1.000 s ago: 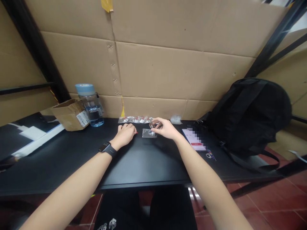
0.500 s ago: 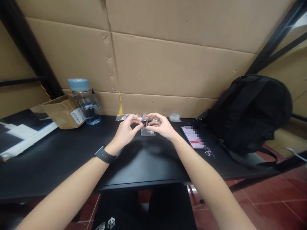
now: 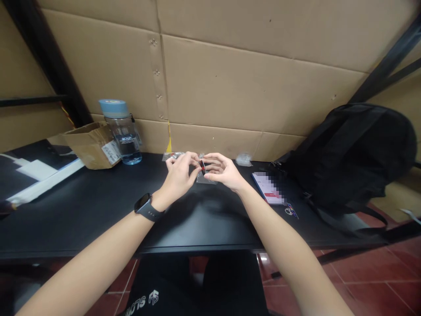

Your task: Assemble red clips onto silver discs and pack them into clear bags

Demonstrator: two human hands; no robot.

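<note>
Over the far middle of the black table [image 3: 98, 210], my left hand [image 3: 179, 177] and my right hand [image 3: 222, 171] meet fingertip to fingertip. Both pinch a small dark piece with a red spot [image 3: 202, 166] between them. My left wrist carries a black watch [image 3: 146, 207]. A small clear plastic bag [image 3: 205, 179] lies on the table just under the hands. Behind them, clear packets [image 3: 173, 156] lie along the cardboard wall, partly hidden by my fingers.
A blue-capped water bottle [image 3: 123, 131] and an open cardboard box [image 3: 90, 145] stand at the back left. A phone [image 3: 268, 188] lies to the right, beside a black backpack [image 3: 348, 158]. Another small clear bag [image 3: 244, 159] sits by the cardboard wall [image 3: 246, 87].
My left hand has lifted off the table and joined the right one. Both now pinch the small piece a little above the clear bag. The view has shifted slightly.
</note>
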